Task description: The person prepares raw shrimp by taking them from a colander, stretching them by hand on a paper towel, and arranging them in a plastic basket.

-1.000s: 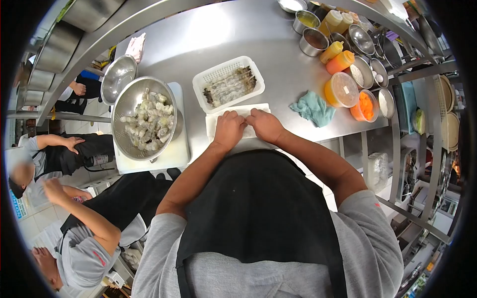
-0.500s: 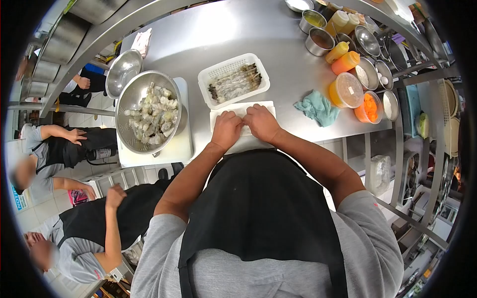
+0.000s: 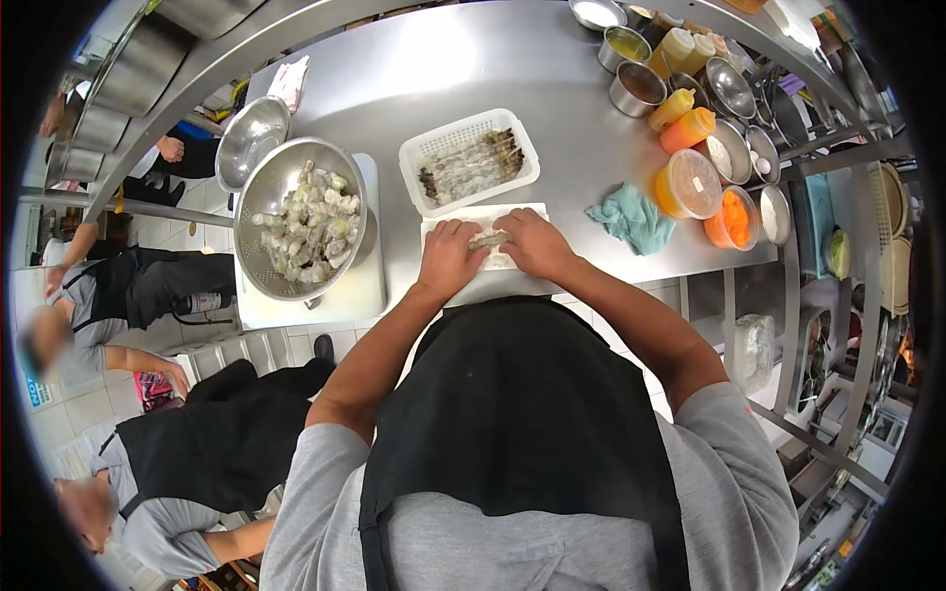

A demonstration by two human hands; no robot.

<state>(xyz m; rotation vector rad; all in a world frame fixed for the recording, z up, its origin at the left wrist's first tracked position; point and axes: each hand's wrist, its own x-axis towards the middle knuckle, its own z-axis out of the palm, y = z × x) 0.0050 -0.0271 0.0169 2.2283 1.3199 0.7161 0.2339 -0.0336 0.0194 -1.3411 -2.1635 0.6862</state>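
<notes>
A peeled-looking shrimp [image 3: 489,239] lies crosswise over a small white board [image 3: 500,262] at the table's front edge. My left hand [image 3: 452,255] has its fingers curled on the shrimp's left end. At the other end, the bent fingers of my right hand [image 3: 533,244] press on it. The fingertips partly hide the shrimp. Just beyond the board, a white perforated basket [image 3: 406,161] holds several shrimp laid in a row, dark tails at the right. To the left, a steel colander [image 3: 252,258] contains a heap of shrimp [image 3: 313,222].
The colander stands on a white cutting board [image 3: 367,286], with a steel bowl [image 3: 236,148] behind it. A teal cloth [image 3: 633,219] lies to the right, near sauce bottles [image 3: 688,129] and tubs [image 3: 687,184]. Two co-workers stand at the left.
My hands have moved slightly apart, and the shrimp between them now shows. At the left, a co-worker's raised arm has lowered.
</notes>
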